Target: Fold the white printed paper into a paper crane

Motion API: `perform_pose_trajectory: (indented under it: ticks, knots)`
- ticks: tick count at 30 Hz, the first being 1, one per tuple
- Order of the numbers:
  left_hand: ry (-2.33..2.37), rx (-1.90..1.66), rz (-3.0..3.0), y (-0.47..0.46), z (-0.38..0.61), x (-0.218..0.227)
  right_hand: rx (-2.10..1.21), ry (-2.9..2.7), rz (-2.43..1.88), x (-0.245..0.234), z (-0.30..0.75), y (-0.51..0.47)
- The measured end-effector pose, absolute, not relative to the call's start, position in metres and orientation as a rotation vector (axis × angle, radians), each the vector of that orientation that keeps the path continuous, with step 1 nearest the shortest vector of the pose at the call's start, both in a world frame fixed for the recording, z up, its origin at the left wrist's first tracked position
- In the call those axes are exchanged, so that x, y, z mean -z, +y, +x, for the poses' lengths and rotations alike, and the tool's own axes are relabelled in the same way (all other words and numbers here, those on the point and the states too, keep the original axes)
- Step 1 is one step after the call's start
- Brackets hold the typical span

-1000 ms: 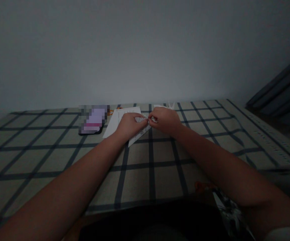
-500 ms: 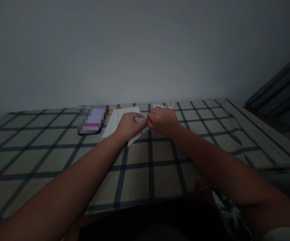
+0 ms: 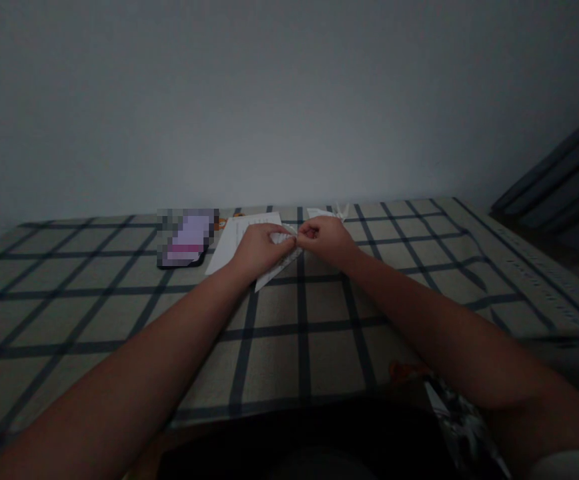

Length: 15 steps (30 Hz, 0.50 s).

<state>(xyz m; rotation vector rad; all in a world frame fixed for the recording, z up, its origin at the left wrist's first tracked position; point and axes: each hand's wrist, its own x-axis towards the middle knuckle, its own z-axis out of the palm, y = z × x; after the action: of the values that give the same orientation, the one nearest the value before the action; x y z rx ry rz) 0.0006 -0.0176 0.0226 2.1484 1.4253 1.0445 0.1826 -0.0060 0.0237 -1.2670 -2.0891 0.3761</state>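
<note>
A folded piece of printed white paper [image 3: 273,272] is between my two hands, over the checked tablecloth. My left hand [image 3: 259,250] pinches it from the left, thumb along the near side. From the right, the fingertips of my right hand [image 3: 325,239] pinch the paper's right end, close to my left fingertips. Under and beyond my left hand lies a flat printed sheet [image 3: 227,243]. Behind my right hand, another white paper piece [image 3: 319,213] with thin upright points shows in part. My hands cover much of the paper.
A phone [image 3: 188,239] with a lit, blurred screen lies left of the sheet. The checked tablecloth [image 3: 274,360] covers the table up to a plain wall [image 3: 289,107]. Dark folded cloth [image 3: 564,167] hangs at the far right.
My right hand has turned and its fingers have loosened from a tighter curl, so the fingertips now show at the paper. My left hand stays nearly in place.
</note>
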Motion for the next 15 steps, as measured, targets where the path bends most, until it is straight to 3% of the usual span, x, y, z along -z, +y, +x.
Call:
perform_pose_trajectory:
  ticks: [15]
  knots:
    - [1.427, -1.015, 1.881, -0.014, -0.002, -0.021, -0.015, -2.384, -1.226, -0.034, 0.196, -0.005]
